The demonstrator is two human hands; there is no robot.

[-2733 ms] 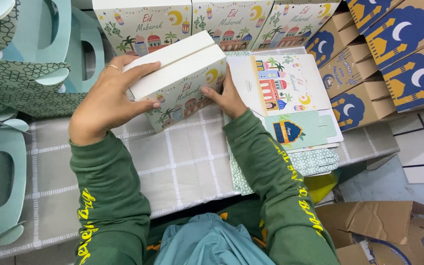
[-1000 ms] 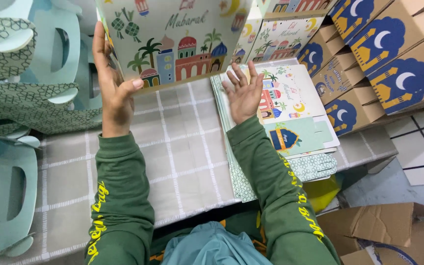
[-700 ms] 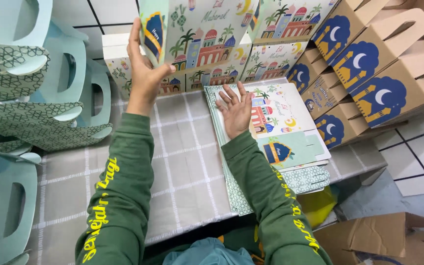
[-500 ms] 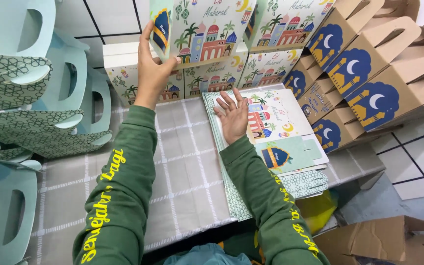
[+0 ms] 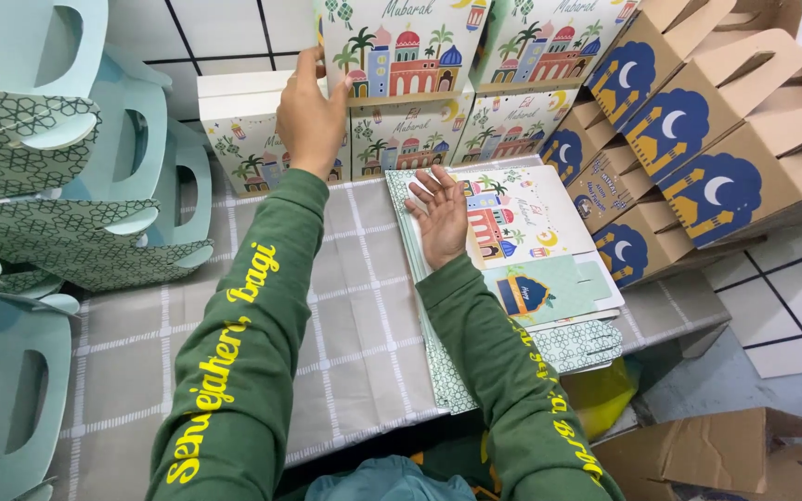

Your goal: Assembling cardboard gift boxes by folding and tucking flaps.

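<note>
While our left hand (image 5: 311, 116) grips the printed box's (image 5: 399, 51) left edge atop the stack, our right hand (image 5: 440, 215), fingers spread, rests flat on the nearer flat box blanks (image 5: 549, 209).

Top of illustrated box (image 5: 392, 46) cut off by frame edge, its left face hidden behind left hand (image 5: 310, 116), flat sheets (image 5: 522, 241) partly covered by right hand (image 5: 440, 215), counter (image 5: 345, 315) near edge hidden by sleeves.
</note>
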